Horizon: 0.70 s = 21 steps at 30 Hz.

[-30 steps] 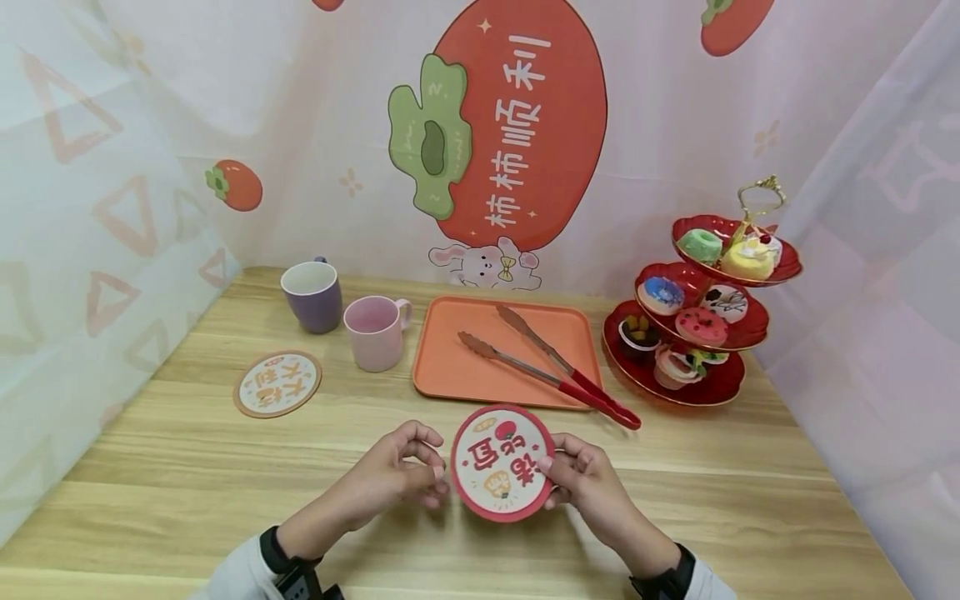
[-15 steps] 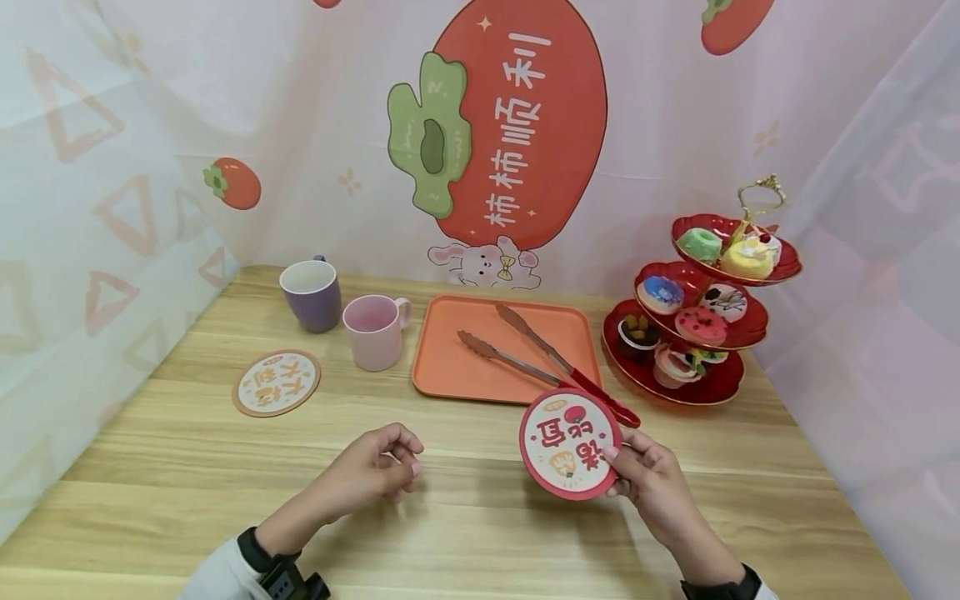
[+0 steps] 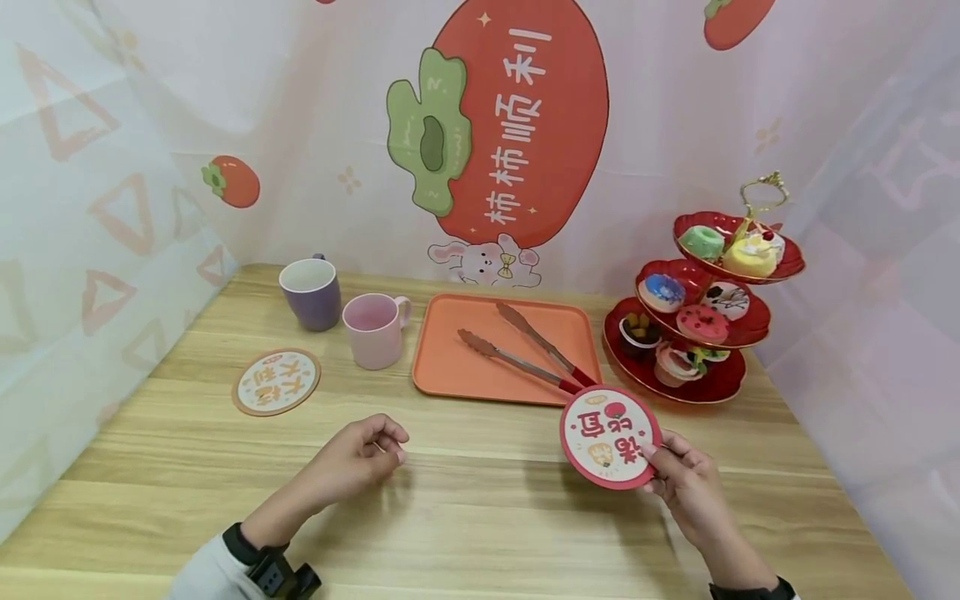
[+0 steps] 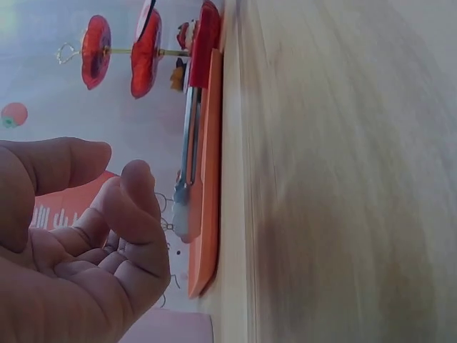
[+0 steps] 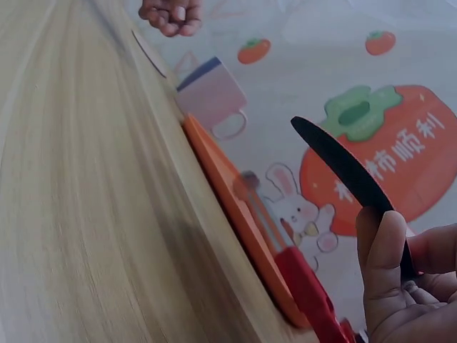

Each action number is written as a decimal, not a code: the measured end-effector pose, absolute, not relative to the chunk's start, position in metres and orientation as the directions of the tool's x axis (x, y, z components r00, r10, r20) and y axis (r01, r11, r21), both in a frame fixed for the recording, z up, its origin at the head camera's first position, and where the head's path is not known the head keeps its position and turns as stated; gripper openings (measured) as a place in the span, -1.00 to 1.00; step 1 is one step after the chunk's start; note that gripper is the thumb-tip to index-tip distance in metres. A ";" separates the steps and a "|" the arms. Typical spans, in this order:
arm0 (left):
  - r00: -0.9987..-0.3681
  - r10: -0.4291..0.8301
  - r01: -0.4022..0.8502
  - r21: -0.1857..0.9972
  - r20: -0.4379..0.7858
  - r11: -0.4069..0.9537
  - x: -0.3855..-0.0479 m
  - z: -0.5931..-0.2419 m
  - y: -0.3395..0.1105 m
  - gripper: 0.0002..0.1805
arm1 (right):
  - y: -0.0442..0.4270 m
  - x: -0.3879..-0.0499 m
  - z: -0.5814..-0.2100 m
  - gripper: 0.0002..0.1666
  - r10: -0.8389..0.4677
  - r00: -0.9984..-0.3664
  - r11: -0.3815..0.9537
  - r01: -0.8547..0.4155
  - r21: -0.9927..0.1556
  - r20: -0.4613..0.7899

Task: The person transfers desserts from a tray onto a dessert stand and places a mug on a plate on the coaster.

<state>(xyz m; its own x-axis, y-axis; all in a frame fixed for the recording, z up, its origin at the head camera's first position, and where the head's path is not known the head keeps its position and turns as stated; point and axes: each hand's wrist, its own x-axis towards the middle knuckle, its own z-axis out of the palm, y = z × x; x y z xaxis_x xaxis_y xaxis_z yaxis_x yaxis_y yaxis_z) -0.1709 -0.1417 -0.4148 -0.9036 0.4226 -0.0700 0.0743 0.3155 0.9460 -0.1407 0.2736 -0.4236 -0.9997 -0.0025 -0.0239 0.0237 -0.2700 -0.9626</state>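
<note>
My right hand (image 3: pixel 690 483) pinches a round red-rimmed coaster (image 3: pixel 611 437) by its right edge, thumb on the printed face. The coaster is tilted above the table and covers the handles of the red tongs (image 3: pixel 517 362). In the right wrist view the coaster's dark underside (image 5: pixel 350 171) shows nearly edge-on. My left hand (image 3: pixel 356 462) hovers over the table with loosely curled fingers and holds nothing; the left wrist view shows a gap between its thumb and forefinger (image 4: pixel 78 161). A second, orange-rimmed coaster (image 3: pixel 276 382) lies flat on the table at the left.
An orange tray (image 3: pixel 450 367) bears the tongs' front ends. Left of it stand a pink mug (image 3: pixel 375 333) and a purple mug (image 3: pixel 311 296). At the right rises a red three-tier stand (image 3: pixel 731 387) with several small cakes. Printed curtains (image 3: pixel 300 125) close the back and sides.
My right hand has carried the red-rimmed coaster rightward from the table's middle until it overlaps the tongs' handles in view. My left hand has drawn away to the left.
</note>
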 end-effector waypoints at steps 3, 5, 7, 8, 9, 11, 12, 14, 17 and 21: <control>-0.906 0.419 0.087 0.937 -0.066 0.337 -0.173 -0.416 -0.144 -0.75 | 0.284 -0.139 -0.425 -0.75 0.014 -1.000 -0.318 -0.004 -0.948 0.000; -0.907 0.416 0.090 0.931 -0.070 0.354 -0.174 -0.417 -0.145 -0.76 | 0.290 -0.138 -0.426 -0.75 0.023 -1.000 -0.333 -0.016 -0.943 0.009; -0.907 0.413 0.091 0.923 -0.078 0.373 -0.174 -0.417 -0.146 -0.78 | 0.296 -0.137 -0.426 -0.76 0.032 -0.999 -0.342 -0.021 -0.940 0.011; -0.907 0.413 0.089 0.920 -0.084 0.381 -0.174 -0.418 -0.147 -0.78 | 0.298 -0.137 -0.426 -0.76 0.037 -0.999 -0.345 -0.022 -0.938 0.010; -0.906 0.413 0.088 0.917 -0.089 0.389 -0.174 -0.418 -0.147 -0.79 | 0.301 -0.136 -0.426 -0.76 0.042 -0.999 -0.346 -0.023 -0.938 0.010; -0.905 0.414 0.088 0.910 -0.097 0.406 -0.175 -0.418 -0.148 -0.80 | 0.306 -0.136 -0.426 -0.75 0.049 -0.999 -0.357 -0.020 -0.934 0.003; -0.905 0.415 0.090 0.906 -0.100 0.413 -0.175 -0.419 -0.148 -0.80 | 0.309 -0.136 -0.427 -0.75 0.054 -0.999 -0.364 -0.015 -0.931 -0.005; -0.905 0.414 0.095 0.898 -0.102 0.429 -0.175 -0.419 -0.149 -0.80 | 0.315 -0.135 -0.427 -0.74 0.064 -0.998 -0.378 -0.002 -0.926 -0.024; -0.909 0.405 0.109 0.884 -0.097 0.455 -0.175 -0.419 -0.151 -0.79 | 0.324 -0.134 -0.429 -0.74 0.092 -0.993 -0.389 0.030 -0.921 -0.071; -0.915 0.393 0.112 0.875 -0.094 0.471 -0.177 -0.419 -0.156 -0.79 | 0.337 -0.131 -0.431 -0.76 0.139 -0.983 -0.393 0.057 -0.918 -0.120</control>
